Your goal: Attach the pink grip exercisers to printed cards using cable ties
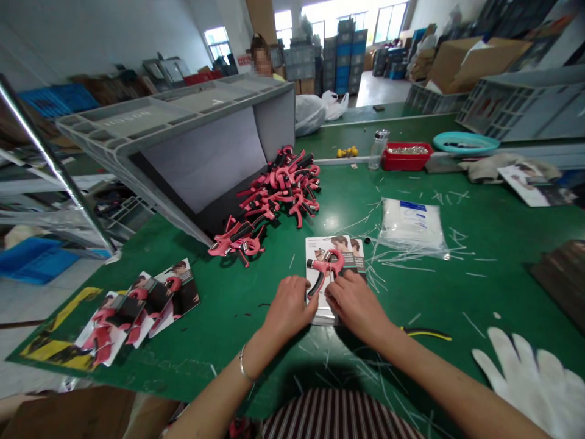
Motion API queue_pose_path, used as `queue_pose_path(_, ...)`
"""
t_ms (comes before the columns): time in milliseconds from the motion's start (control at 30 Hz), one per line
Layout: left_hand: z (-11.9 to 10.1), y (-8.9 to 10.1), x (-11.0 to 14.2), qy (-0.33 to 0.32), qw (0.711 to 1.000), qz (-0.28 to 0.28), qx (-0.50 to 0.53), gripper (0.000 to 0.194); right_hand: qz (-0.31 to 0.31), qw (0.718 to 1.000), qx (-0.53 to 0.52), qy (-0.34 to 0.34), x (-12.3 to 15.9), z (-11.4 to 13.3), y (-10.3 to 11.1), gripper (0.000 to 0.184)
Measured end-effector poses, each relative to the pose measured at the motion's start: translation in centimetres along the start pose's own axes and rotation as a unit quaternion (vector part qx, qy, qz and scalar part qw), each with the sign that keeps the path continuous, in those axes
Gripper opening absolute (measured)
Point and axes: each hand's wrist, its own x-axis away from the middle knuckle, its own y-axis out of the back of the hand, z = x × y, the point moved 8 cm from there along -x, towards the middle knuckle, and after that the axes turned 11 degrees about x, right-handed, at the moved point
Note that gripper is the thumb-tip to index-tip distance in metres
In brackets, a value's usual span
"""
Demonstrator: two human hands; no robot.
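A red and black hand grip strengthener [326,266] lies on a stack of printed backing cards [323,314] in front of me. My left hand [290,303] pinches its black left handle against the card. Curled over the other handle, my right hand [359,300] has its fingertips pressed together; a thin white strip, apparently a cable tie, shows beside them. What those fingers grip is hidden. Carded strengtheners [130,310] lie overlapping at the left. A pile of loose strengtheners [278,189] spills from a tipped grey crate [201,110].
Loose white ties [402,267] lie around a clear bag of ties [414,224]. Yellow-handled pliers [427,333] and a white glove [532,381] are on the right. Farther back stand a jar [378,150], a red tray [406,163] and a turquoise dish [466,142]. Someone is behind the crate.
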Motion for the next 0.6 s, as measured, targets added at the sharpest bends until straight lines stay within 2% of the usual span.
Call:
queue_pose_path(167,1.7,1.5,-0.2,0.019,0.989,0.021,0.145,0.015,0.008,0.994,-0.106,-0.011,-0.4,-1.3,-0.9,0.008)
queue_pose_path(267,1.9,1.7,-0.5,0.004,0.974,0.008,0.226,0.015,0.004,0.988,-0.155,-0.002,-0.3,-1.8,-0.9,0.008)
queue_pose_path(367,1.5,1.2,-1.2,-0.010,0.963,-0.021,0.269,0.013,-0.015,0.981,-0.191,-0.011,-0.7,-1.9,-0.8,0.012)
queue_pose_path(467,2.0,0.3,-1.5,0.034,0.946,-0.042,0.319,0.013,-0.027,0.972,-0.229,-0.042,-1.3,-2.1,-1.0,0.011)
queue_pose_path(600,2.9,-1.0,-1.1,0.085,0.918,-0.019,0.386,0.014,-0.040,0.964,-0.239,-0.113,-1.4,-3.2,-1.6,0.007)
